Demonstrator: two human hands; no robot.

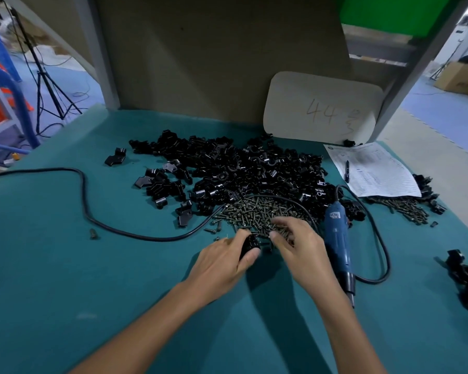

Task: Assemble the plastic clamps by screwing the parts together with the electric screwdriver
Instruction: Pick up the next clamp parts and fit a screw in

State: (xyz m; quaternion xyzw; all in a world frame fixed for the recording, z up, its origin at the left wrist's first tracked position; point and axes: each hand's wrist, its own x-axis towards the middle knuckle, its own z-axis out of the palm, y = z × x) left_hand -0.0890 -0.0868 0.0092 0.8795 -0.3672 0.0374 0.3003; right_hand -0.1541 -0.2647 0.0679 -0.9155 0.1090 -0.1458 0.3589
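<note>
While low over the mat [65, 265] — left hand [222, 261] curled round a clamp part [250, 244], right hand [300, 247] half-curled among screws [257, 211], hold unclear.

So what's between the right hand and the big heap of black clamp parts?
Head view: a pile of loose screws lies between the right hand and the heap of black clamp parts, with a black cable arcing across it.
</note>
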